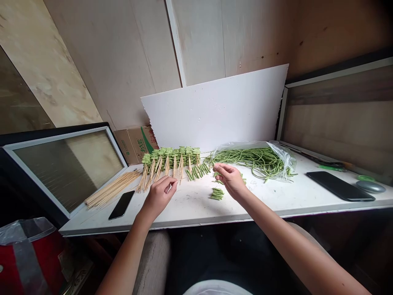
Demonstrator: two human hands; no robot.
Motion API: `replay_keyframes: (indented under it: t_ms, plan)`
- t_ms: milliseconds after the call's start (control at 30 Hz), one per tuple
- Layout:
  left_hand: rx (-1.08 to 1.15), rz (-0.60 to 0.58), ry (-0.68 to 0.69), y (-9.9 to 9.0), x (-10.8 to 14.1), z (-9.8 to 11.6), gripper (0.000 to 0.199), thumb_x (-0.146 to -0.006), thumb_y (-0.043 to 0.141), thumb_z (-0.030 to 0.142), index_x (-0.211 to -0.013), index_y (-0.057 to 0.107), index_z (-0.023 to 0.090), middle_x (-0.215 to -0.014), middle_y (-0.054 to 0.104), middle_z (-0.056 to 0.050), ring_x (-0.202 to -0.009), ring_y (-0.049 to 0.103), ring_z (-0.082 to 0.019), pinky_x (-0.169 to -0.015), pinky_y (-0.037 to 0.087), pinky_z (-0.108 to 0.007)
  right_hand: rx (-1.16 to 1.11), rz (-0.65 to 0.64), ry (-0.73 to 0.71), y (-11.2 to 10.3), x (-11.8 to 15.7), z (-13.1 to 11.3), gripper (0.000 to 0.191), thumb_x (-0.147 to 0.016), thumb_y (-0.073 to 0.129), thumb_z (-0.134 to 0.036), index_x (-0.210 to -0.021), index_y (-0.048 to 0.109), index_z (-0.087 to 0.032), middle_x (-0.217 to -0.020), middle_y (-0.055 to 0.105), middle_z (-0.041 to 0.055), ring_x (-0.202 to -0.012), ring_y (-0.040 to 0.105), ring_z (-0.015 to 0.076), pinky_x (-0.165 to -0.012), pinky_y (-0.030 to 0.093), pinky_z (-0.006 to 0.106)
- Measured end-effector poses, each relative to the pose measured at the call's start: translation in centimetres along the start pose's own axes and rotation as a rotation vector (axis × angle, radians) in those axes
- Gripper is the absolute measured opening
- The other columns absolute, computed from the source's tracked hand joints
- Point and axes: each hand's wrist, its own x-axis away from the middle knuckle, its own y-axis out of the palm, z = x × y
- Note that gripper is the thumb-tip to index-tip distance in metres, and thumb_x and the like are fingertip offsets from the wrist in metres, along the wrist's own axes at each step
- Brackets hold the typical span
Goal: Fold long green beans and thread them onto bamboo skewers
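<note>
Neither grip clearly closes on anything. The right hand (230, 180) curls its thumb and fingers together just above a scatter of cut beans (217, 175), but the fingers hide whatever they might pinch, so I cannot tell whether it holds a piece. The left hand (159, 197) curves with its fingers bent toward the palm, and it too may or may not hold something thin.

A row of loaded skewers (172, 157) stands across the far part of the table (190, 213), their bare points fanning toward the person. Their long axes run from far to near, with a slight slant on the left side of the row. The left hand sits just below those points and is nearer to them than the right hand is, while the right hand is nearer the loose pieces. A small stack of cut beans (217, 194) lies just below the right hand.

To the left lie a bundle of bamboo skewers (112, 188) and a phone (121, 205) — to the right, a plastic bag of long beans (254, 162) and a second phone (339, 186).
</note>
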Motion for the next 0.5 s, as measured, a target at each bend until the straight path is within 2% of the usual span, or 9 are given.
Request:
replay_keyframes:
  t_ms: [167, 300, 400, 500]
  plan:
    - [0.027, -0.024, 0.002, 0.4, -0.1, 0.5, 0.015, -0.102, 0.054, 0.021, -0.096, 0.067, 0.02, -0.072, 0.05, 0.002, -0.063, 0.046, -0.013, -0.064, 0.038, -0.026, 0.095, -0.04, -0.053, -0.2, 0.0, 0.1, 0.038, -0.067, 0.091, -0.052, -0.085, 0.08, -0.02, -0.097, 0.074, 0.0065, -0.06, 0.052, 0.0097, -0.068, 0.05, 0.031]
    - [0.012, 0.022, -0.002, 0.1, -0.2, 0.4, 0.015, -0.101, 0.055, 0.022, -0.095, 0.068, 0.02, -0.07, 0.051, 0.002, -0.062, 0.047, -0.013, -0.063, 0.039, -0.025, 0.113, -0.056, -0.049, 0.4, 0.4, 0.5, 0.038, -0.069, 0.089, -0.055, -0.085, 0.08, -0.022, -0.102, 0.075, 0.0077, -0.058, 0.051, 0.0101, -0.068, 0.051, 0.033]
    - [-0.013, 0.075, -0.018, -0.2, -0.2, 0.1, 0.014, -0.1, 0.057, 0.024, -0.094, 0.07, 0.019, -0.069, 0.053, 0.002, -0.062, 0.048, -0.012, -0.064, 0.04, -0.025, 0.139, -0.076, -0.035, 0.8, 0.6, 0.4, 0.042, -0.069, 0.088, -0.056, -0.092, 0.081, -0.023, -0.109, 0.075, 0.0089, -0.062, 0.054, 0.0118, -0.068, 0.053, 0.033]
    - [-0.011, 0.108, -0.036, -0.3, -0.3, -0.4, 0.014, -0.098, 0.059, 0.025, -0.095, 0.071, 0.018, -0.071, 0.059, 0.0, -0.061, 0.051, -0.012, -0.064, 0.043, -0.025, 0.217, -0.101, -0.06, 0.2, 0.2, 0.1, 0.05, -0.072, 0.086, -0.057, -0.109, 0.08, -0.024, -0.117, 0.074, 0.0101, -0.069, 0.058, 0.0141, -0.071, 0.054, 0.033]
